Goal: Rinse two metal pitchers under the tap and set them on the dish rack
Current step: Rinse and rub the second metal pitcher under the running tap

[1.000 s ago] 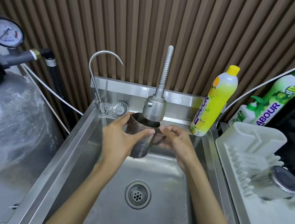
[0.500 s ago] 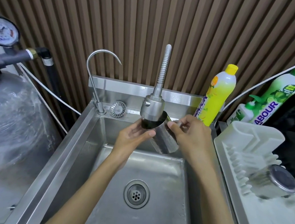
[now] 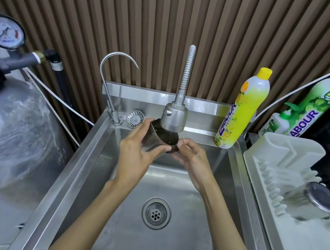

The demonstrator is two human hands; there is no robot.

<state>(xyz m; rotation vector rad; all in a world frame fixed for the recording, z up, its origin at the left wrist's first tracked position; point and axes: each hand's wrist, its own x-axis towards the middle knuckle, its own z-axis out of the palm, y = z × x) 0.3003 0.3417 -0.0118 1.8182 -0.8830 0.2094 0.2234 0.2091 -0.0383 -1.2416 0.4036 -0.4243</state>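
Note:
A metal pitcher [image 3: 159, 139] is held upright over the sink, its mouth right under the tap's spray head [image 3: 174, 116]. A thin stream of water falls into it. My left hand [image 3: 135, 152] wraps its left side, and my right hand [image 3: 192, 157] holds its right side, covering the handle. A second metal pitcher [image 3: 312, 202] lies upside down on the white dish rack [image 3: 281, 151] at the right.
The steel sink [image 3: 166, 239] has a drain at its middle. A thin gooseneck tap [image 3: 111, 76] and a loose strainer [image 3: 134, 118] sit at its back left. Yellow [image 3: 242, 111] and green [image 3: 316, 106] detergent bottles stand at the back right. A grey tank [image 3: 8, 137] with a gauge stands left.
The pitcher was tilted with its base swung right half a second ago; now it is upright again under the spray head. My right hand dropped lower beside it.

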